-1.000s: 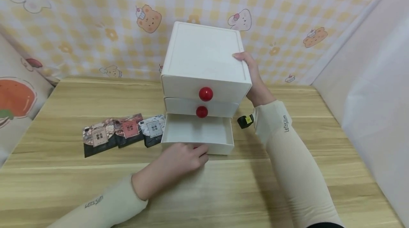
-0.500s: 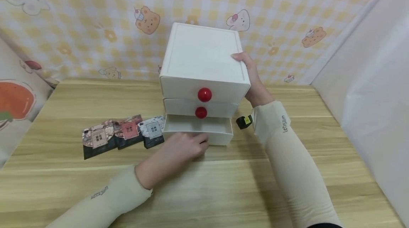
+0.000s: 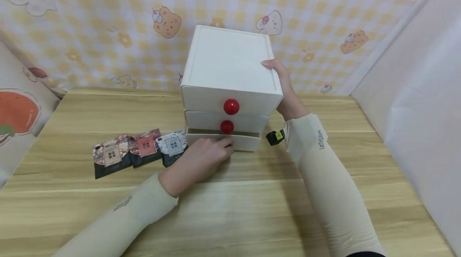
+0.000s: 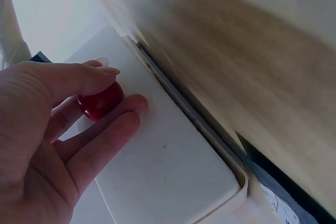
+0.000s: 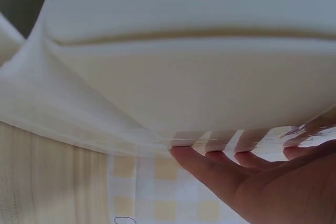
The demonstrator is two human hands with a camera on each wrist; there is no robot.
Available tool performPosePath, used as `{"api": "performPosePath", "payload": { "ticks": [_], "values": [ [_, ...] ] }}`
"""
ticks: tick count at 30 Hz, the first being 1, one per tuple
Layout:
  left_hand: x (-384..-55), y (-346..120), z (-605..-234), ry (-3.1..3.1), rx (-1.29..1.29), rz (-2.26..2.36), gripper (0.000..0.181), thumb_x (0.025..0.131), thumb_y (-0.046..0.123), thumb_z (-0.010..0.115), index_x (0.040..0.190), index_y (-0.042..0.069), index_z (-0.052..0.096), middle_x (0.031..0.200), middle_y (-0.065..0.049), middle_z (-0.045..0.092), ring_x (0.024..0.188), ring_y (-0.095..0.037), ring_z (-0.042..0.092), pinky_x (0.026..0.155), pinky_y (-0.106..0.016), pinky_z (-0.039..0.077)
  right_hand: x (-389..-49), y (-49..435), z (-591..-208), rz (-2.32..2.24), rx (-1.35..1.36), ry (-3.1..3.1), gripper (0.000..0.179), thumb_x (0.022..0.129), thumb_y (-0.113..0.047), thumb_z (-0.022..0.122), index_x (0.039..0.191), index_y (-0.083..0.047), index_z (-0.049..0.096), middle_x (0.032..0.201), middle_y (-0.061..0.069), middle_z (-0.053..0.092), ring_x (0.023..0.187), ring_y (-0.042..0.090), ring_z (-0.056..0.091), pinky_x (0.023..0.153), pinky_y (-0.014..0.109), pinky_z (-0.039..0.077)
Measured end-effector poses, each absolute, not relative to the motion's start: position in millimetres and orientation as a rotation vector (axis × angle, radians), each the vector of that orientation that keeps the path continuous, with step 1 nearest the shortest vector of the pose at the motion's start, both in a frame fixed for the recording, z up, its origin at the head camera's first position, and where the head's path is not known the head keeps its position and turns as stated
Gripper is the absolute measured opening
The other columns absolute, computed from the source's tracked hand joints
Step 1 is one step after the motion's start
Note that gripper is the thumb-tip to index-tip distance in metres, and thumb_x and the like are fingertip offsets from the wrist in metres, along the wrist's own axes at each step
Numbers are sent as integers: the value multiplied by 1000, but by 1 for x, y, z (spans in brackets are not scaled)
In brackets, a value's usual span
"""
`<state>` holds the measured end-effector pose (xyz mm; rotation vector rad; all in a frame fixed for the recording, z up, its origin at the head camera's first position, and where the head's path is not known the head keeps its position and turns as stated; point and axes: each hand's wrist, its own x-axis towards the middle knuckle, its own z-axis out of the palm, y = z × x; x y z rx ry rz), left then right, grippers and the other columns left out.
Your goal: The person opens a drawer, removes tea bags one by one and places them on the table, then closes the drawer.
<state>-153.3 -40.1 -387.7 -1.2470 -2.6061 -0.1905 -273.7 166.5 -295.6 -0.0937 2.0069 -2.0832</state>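
A white drawer cabinet [image 3: 230, 59] with red round knobs stands at the back middle of the table. Its bottom drawer [image 3: 246, 143] sticks out a little, with a narrow gap showing above its front. My left hand [image 3: 205, 155] pinches that drawer's red knob [image 4: 100, 102] between thumb and fingers, as the left wrist view shows. On the cabinet's right side my right hand [image 3: 287, 89] lies with the thumb over the top edge. The right wrist view shows its fingertips [image 5: 215, 156] pressed against the side wall, fingers extended.
Three printed sachets [image 3: 144, 147] lie overlapping on the wooden table [image 3: 252, 217], left of the cabinet. By the right wrist is a small black object with a yellow label [image 3: 275, 137]. A patterned cloth [image 3: 126, 17] hangs behind the cabinet.
The bottom drawer has slid inward from well out to only slightly out, my left hand moving back with it on the knob. My right hand stays at the cabinet's side.
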Motion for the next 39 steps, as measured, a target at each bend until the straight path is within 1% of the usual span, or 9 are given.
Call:
{"api": "performPosePath", "payload": {
  "ticks": [6,9,16,20,26,31,35,39],
  "values": [
    [-158,-38,-388,-2642,-1219,-204,23,89,-1,71,109,10,77,117,-5,74,80,-15,72,68,-27,60,-274,167,-297,-2077,-100,2009,74,89,-43,37,156,-18,22,126,4,47,108,17,51,89,27,45],
    [-161,-38,-389,-2666,-1207,-208,25,89,-1,71,110,11,77,119,-5,75,84,-16,73,70,-28,61,-274,168,-296,-2074,-107,1991,74,89,-45,37,157,-18,22,124,3,48,105,17,52,86,26,47],
    [-165,-36,-392,-2711,-1200,-232,23,91,3,71,111,14,77,113,-3,76,74,-12,68,67,-24,58,-271,170,-294,-2064,-118,1995,75,89,-45,36,158,-20,20,126,3,47,107,17,51,87,27,47],
    [-167,-36,-391,-2723,-1205,-230,25,90,4,73,112,15,77,113,-3,76,77,-12,68,69,-24,59,-271,169,-294,-2074,-99,1991,75,89,-45,36,158,-20,21,126,3,46,107,17,50,88,27,46],
    [-169,-37,-392,-2696,-1227,-256,21,90,4,73,108,15,77,105,-1,76,71,-12,65,67,-23,58,-270,169,-293,-2070,-103,2020,77,88,-46,37,158,-20,19,131,5,44,113,19,48,94,30,42],
    [-170,-42,-392,-2716,-1268,-262,28,89,5,75,113,18,76,108,1,75,78,-10,66,74,-24,59,-269,168,-295,-2089,-102,2036,77,88,-44,37,158,-19,19,136,6,41,117,20,45,99,31,39],
    [-169,-50,-393,-2717,-1281,-237,31,87,5,77,114,19,75,106,3,75,78,-8,64,74,-22,59,-271,163,-297,-2100,-114,2031,74,89,-43,37,157,-18,22,136,7,42,117,21,46,98,31,40],
    [-168,-55,-394,-2690,-1264,-256,27,88,4,75,111,18,76,103,3,75,73,-7,62,70,-21,57,-274,158,-299,-2069,-149,2027,71,90,-44,36,155,-18,24,136,7,43,118,21,47,97,31,41]
  ]
}}
